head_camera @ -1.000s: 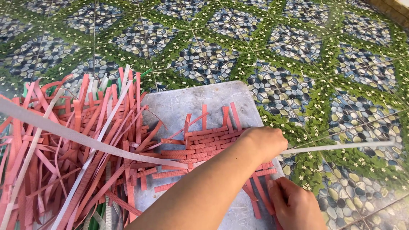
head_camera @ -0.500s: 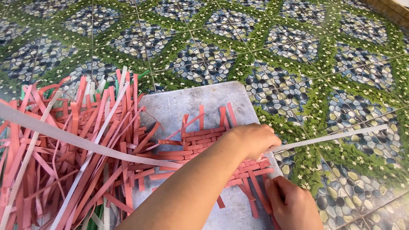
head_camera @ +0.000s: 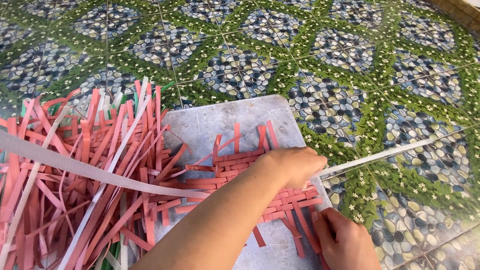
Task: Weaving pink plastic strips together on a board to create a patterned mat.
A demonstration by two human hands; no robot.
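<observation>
A partly woven mat of red plastic strips (head_camera: pixel 235 172) lies on a grey board (head_camera: pixel 220 120). My left hand (head_camera: pixel 295 165) reaches across from the lower left and rests fisted on the mat's right edge, closed on a long white strap (head_camera: pixel 390 152) that runs out to the right over the tiles. The same strap (head_camera: pixel 75 165) passes under my forearm and continues to the left. My right hand (head_camera: pixel 345 242) is at the mat's lower right corner, its fingertips pinching a red strip (head_camera: pixel 300 225) that sticks out of the weave.
A loose heap of red strips (head_camera: pixel 90 165), with a few white and green ones, covers the floor left of the board. Patterned green and blue tiles (head_camera: pixel 350 65) surround everything.
My left hand has shifted slightly up along the mat's right edge. The white strap's free end on the right has swung farther up. My right hand stays at the lower corner.
</observation>
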